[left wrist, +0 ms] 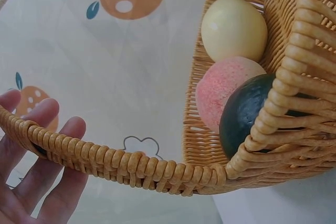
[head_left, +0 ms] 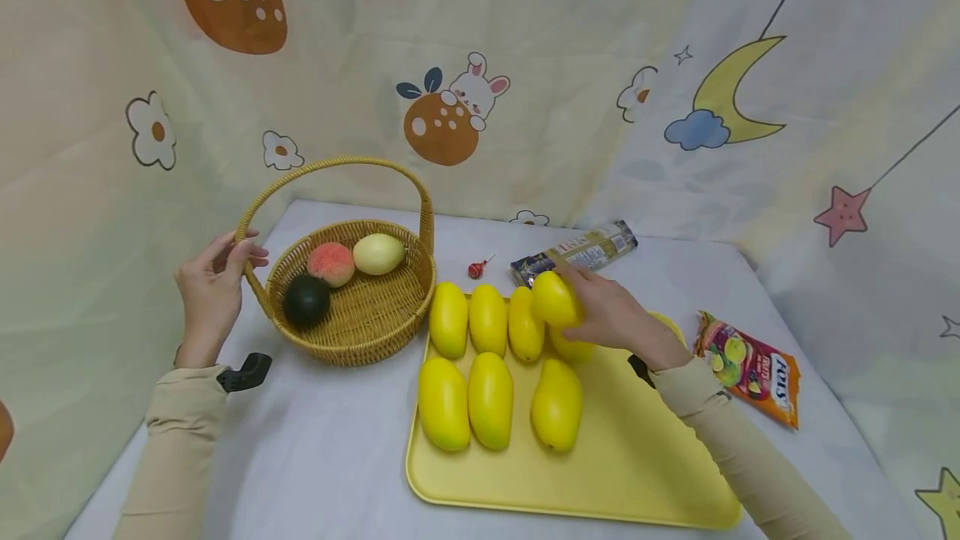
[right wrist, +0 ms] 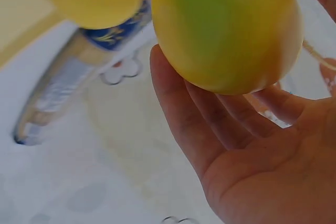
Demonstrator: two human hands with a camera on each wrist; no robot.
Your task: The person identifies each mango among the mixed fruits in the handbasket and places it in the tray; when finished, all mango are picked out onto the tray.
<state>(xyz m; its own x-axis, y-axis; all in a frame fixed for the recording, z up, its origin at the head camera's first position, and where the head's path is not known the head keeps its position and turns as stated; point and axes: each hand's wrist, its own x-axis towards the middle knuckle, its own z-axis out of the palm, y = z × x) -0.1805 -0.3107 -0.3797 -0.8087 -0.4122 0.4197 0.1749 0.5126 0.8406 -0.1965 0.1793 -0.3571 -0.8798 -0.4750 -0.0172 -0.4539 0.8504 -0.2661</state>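
Observation:
My left hand (head_left: pixel 213 286) grips the arched handle (left wrist: pixel 110 161) of a woven wicker basket (head_left: pixel 367 354) at its left side. Inside the basket lie a pink peach (head_left: pixel 331 264), a pale yellow oval fruit (head_left: pixel 378 254) and a dark green round fruit (head_left: pixel 306 302). Over the back of a yellow tray (head_left: pixel 577 494), my right hand (head_left: pixel 611 311) holds a yellow mango (head_left: pixel 556 300) raised above the others. The right wrist view shows its fingers cupped around this mango (right wrist: pixel 226 30), which has a green patch. Several more mangoes (head_left: pixel 444 402) lie in two rows on the tray.
Behind the tray lies a long blue and gold packet (head_left: pixel 600 248), with a small red lollipop (head_left: pixel 476 270) to its left. An orange and red fruit candy bag (head_left: pixel 750 369) lies right of the tray. Printed cloth (head_left: pixel 562 107) hangs around the white table (head_left: pixel 315 465).

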